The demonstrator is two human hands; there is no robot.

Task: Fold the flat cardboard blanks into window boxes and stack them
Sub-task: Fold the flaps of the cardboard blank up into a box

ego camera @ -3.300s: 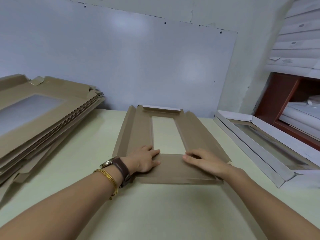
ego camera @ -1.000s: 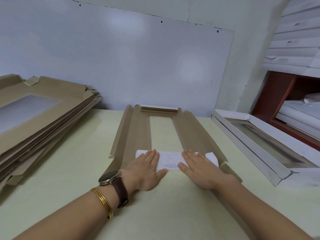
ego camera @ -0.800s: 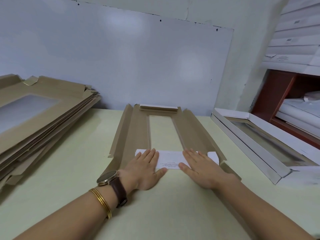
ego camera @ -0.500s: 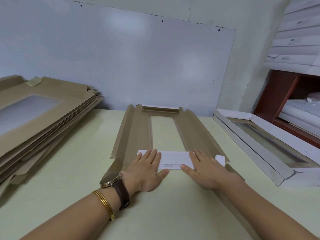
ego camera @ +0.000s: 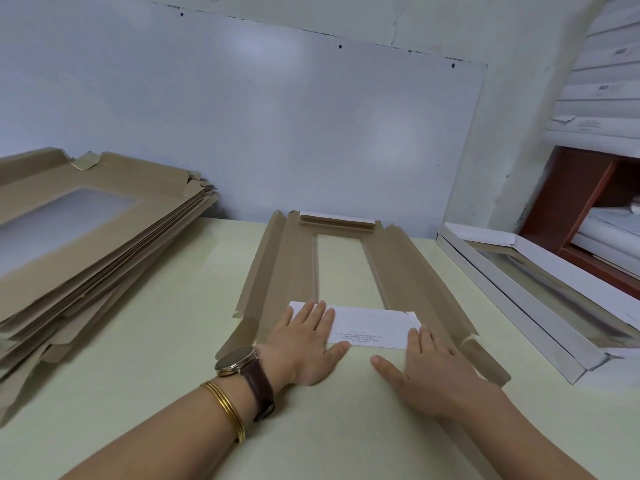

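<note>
- Head view: my left hand and right hand lie flat, fingers straight, gripping nothing, pressing the white end flap onto the cardboard blank in the middle of the table.
- Risk, I judge: lifting off early lets the flap spring open; uneven pressure skews the crease.
- Count: one blank in work, one folded window box at right, one pile of flat blanks at left, sheets uncountable.

Soft even light; wall glare; edges bowed.

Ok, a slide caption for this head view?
Left hand and right hand press a white flap flat on the window-box blank, between blank stack and folded box.
</note>
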